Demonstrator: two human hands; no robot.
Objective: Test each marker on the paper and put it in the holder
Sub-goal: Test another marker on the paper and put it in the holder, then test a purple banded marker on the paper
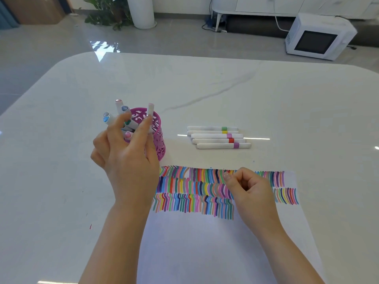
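A pink cut-out metal holder [159, 138] stands left of centre on the white table, with several white markers [120, 106] leaning out of it. My left hand [127, 160] is in front of the holder, its fingertips pinching a white pink-capped marker [151, 108] that stands upright over the holder's right rim. My right hand [250, 187] rests on the paper [205, 242] as a loose fist with nothing in it. The top of the paper carries three rows of coloured strokes. Several capped white markers [218, 137] lie side by side behind the paper.
The marble-look table [205, 83] reaches far back and to both sides. On the floor beyond it are a white microwave [317, 37], a potted plant [106, 13] and a white cabinet [266, 7].
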